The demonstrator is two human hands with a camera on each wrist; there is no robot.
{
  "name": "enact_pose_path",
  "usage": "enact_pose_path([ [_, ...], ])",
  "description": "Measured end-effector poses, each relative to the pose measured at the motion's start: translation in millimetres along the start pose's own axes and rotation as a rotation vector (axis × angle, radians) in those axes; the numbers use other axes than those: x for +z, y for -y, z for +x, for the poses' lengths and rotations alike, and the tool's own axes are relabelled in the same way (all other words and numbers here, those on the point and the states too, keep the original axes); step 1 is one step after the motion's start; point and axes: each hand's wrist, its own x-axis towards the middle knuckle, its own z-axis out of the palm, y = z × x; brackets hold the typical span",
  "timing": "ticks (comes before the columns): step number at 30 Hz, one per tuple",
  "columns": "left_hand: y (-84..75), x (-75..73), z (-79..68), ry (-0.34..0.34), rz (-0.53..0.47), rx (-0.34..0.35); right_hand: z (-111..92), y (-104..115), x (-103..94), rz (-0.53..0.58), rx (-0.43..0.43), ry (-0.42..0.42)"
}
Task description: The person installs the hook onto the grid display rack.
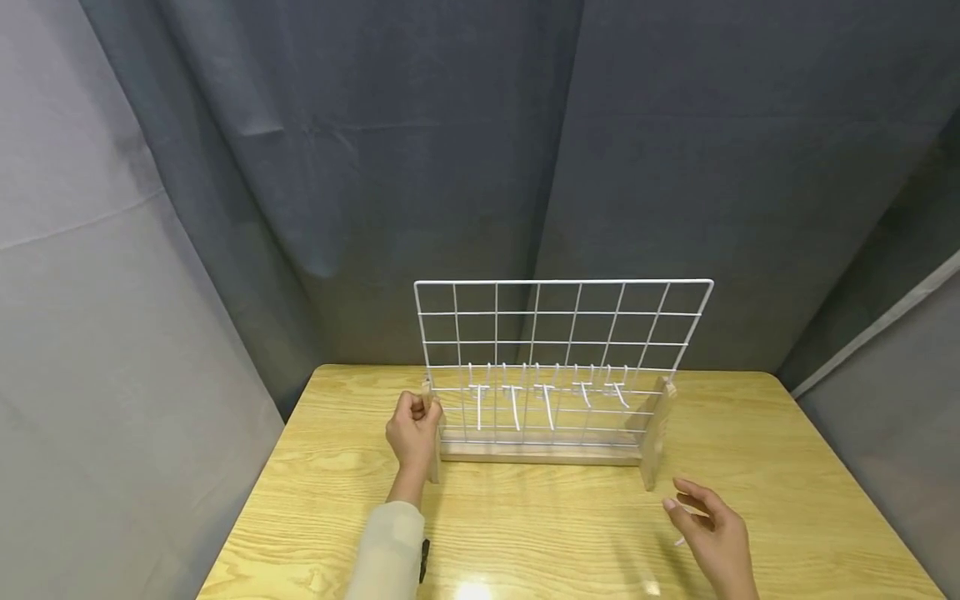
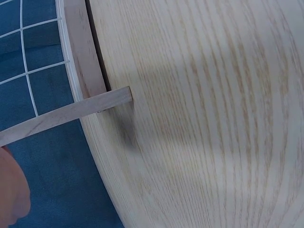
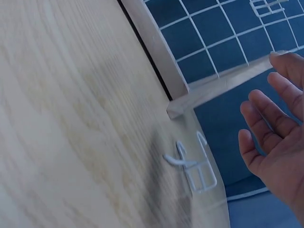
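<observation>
A white wire grid panel (image 1: 536,313) stands upright in a wooden base (image 1: 540,457), with several white wire hooks (image 1: 544,388) hung in a row across it. My left hand (image 1: 412,429) holds the top of the left wooden upright (image 2: 66,113), its fingers curled. Off to the front right, my right hand (image 1: 716,537) hovers over the table, fingers loosely spread and holding nothing. Below it, a loose white wire hook (image 3: 197,171) appears in the right wrist view; the hand hides most of this hook in the head view.
The wood-grain table (image 1: 330,467) has its far edge just behind the rack. The right wooden upright (image 1: 657,433) stands between the grid and my right hand. Dark grey curtains (image 1: 360,167) hang behind, with paler cloth (image 1: 90,333) at the left.
</observation>
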Motion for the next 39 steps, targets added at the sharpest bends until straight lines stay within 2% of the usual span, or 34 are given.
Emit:
enact_pose_path([
  [6, 1.2, -0.5, 0.5, -0.005, 0.014, 0.004, -4.2, -7.8, -6.0, -0.023, 0.101, -0.013],
  [13, -0.1, -0.1, 0.5, -0.006, 0.006, 0.007, -7.9, -18.9, -14.8, -0.046, 0.115, -0.095],
  [21, -0.2, -0.8, 1.0, -0.015, 0.009, 0.010, -9.8, -29.1, -20.7, -0.029, 0.265, -0.108],
  [25, -1.1, -1.8, 0.3, -0.002, 0.006, 0.000, -11.4, -37.4, -20.3, -0.013, 0.323, -0.150],
  [29, -1.5, -2.3, 0.2, -0.001, 0.006, 0.000, -11.8, -44.1, -18.8, -0.006, 0.323, -0.172],
  [36, -1.4, -1.8, 0.7, -0.006, 0.004, 0.005, -10.5, -56.8, -17.6, -0.046, 0.319, -0.112],
  [39, -0.6, -1.8, 0.2, -0.003, 0.005, 0.001, -7.9, -64.8, -16.1, -0.086, 0.312, -0.115],
])
